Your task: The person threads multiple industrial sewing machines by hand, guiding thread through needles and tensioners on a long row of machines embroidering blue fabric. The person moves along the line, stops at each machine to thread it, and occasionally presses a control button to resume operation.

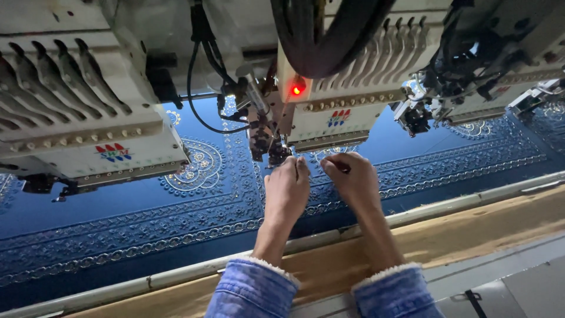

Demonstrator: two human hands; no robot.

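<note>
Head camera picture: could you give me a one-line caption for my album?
Two hands, left and right, work at an embroidery machine head above blue patterned cloth.

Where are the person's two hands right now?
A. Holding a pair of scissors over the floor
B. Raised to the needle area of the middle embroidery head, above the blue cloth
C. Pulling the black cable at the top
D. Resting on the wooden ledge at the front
B: the left hand and right hand meet fingertips-up just under the middle embroidery head, over the blue embroidered cloth.
</note>
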